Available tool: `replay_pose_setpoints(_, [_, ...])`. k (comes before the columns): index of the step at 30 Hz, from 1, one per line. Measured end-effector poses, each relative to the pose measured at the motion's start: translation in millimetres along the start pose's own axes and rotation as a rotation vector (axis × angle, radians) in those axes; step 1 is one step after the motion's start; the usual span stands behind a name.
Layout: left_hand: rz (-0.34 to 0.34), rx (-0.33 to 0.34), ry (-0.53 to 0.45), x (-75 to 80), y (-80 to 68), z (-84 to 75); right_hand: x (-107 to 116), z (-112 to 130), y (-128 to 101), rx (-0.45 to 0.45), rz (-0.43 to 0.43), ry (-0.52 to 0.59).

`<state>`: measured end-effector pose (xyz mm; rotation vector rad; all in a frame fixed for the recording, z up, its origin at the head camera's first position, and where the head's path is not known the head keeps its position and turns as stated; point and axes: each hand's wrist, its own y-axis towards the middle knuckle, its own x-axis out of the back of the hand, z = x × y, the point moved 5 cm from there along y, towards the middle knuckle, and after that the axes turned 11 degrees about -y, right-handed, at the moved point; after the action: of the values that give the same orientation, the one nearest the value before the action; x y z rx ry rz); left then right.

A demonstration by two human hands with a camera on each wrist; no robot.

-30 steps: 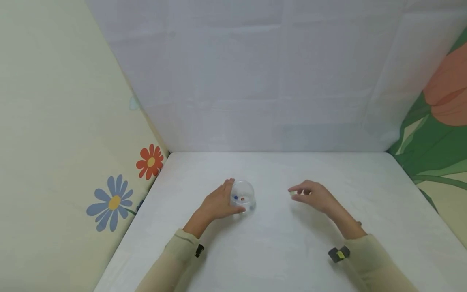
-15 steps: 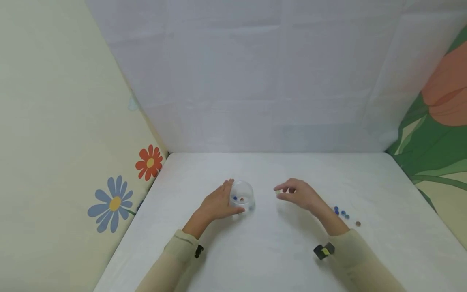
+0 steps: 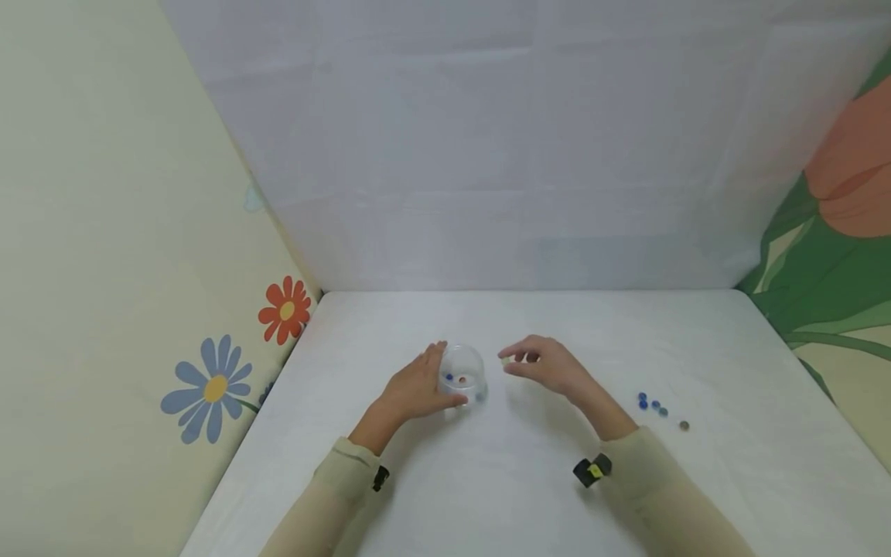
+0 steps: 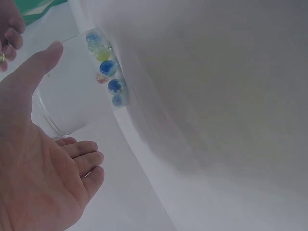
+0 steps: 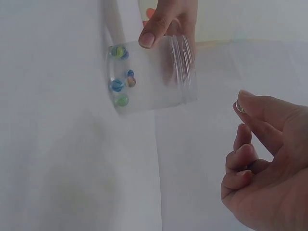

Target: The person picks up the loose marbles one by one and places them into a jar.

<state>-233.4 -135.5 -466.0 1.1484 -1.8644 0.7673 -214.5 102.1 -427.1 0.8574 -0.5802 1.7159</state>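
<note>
A clear plastic jar [image 3: 462, 357] with a threaded, lidless mouth stands upright on the white table. Several glass marbles [image 4: 108, 68], blue, green, yellow and orange-brown, lie on its bottom. My left hand [image 3: 416, 388] holds the jar from the left, thumb on the near side and fingers around the far side. Just right of the jar, my right hand [image 3: 550, 367] pinches a clear marble with a greenish tint [image 5: 240, 107] between thumb and index finger. That marble is raised off the table, beside the jar's mouth; the other right fingers are bent and hold nothing.
Several loose marbles [image 3: 656, 405], mostly blue with one brownish, lie on the table [image 3: 501, 495] to the right of my right forearm. White cloth [image 3: 431, 155] rises behind the table's far edge. Flower-painted walls [image 3: 104, 232] flank both sides.
My right hand has moved left toward the jar with the marble pinched in it, uncovering the loose marbles on the right. My left hand and the jar have stayed in place.
</note>
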Motion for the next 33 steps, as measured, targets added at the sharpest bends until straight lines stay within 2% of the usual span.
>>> replay_pose_setpoints(16, [-0.003,0.011,-0.007,-3.5,5.0,1.2,-23.7,13.4,28.5,0.021,0.044,0.107])
replay_pose_setpoints(33, [0.007,0.031,0.023,-4.5,8.4,-2.4,-39.8,20.0,42.1,0.040,0.089,0.114])
